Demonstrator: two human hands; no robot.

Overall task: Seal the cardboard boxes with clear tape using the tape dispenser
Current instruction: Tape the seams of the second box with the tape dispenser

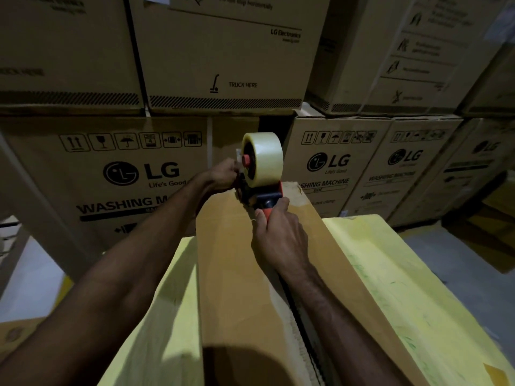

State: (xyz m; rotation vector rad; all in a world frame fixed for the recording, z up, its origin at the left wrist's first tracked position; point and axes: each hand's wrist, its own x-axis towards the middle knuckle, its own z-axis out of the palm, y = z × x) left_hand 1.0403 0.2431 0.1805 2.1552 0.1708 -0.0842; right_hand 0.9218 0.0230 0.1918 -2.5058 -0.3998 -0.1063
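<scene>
The tape dispenser (260, 192) stands at the far end of the cardboard box (231, 260), its roll of clear tape (263, 158) upright on top. The right hand (278, 235) grips the red handle from the near side, fingers wrapped round it. The left hand (224, 174) holds the dispenser's left front, fingers curled; whether it also pinches the tape end cannot be told. The box lies lengthwise under both forearms on a yellow surface (390, 274). Stacked LG cartons (125, 174) stand beyond the hands.
</scene>
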